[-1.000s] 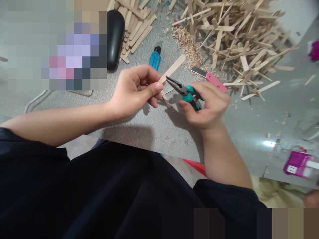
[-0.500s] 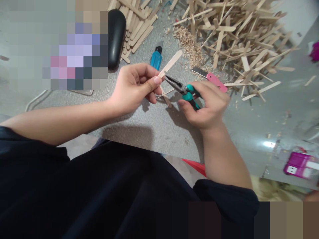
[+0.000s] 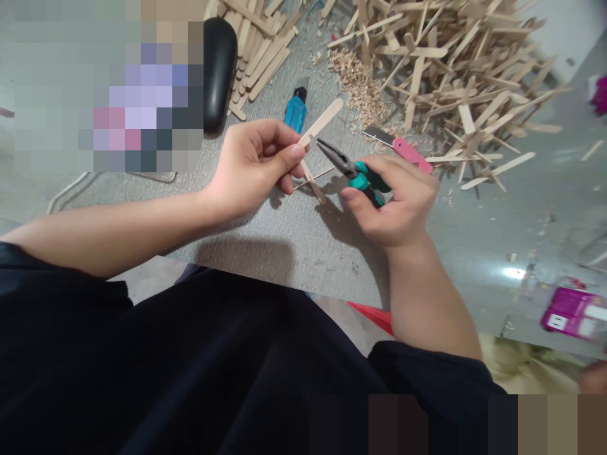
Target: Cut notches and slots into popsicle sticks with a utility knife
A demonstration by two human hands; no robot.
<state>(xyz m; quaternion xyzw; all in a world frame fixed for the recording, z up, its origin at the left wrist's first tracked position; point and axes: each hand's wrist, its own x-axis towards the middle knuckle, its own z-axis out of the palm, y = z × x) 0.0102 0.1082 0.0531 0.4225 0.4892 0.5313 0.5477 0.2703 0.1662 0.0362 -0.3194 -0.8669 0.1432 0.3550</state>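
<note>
Pinched between thumb and fingers of my left hand [image 3: 268, 155] is a flat wooden craft stick [image 3: 327, 117], its rounded end slanting up to the right. A small notch shows in its edge just beyond my thumb. My right hand [image 3: 396, 199] is wrapped round the teal and black handles of needle-nose pliers [image 3: 337, 158]. Their jaw tips point at the notch, a little apart from the stick. Another craft stick [image 3: 315, 184], crossed by a thin sliver, lies on the table beneath my left fingers. A blue utility knife [image 3: 296, 112] rests just behind my left hand.
A pink-handled folding saw [image 3: 410, 155] lies beyond my right hand. Behind it are wood shavings [image 3: 360, 88] and a big heap of joined craft sticks [image 3: 455, 76]. Loose sticks [image 3: 268, 63] and a black case [image 3: 220, 76] stand at the back left. A purple box [image 3: 569, 309] is far right.
The plier tips have drawn slightly away from the notch in the stick. My left hand keeps its pinch on the stick, almost unmoved.
</note>
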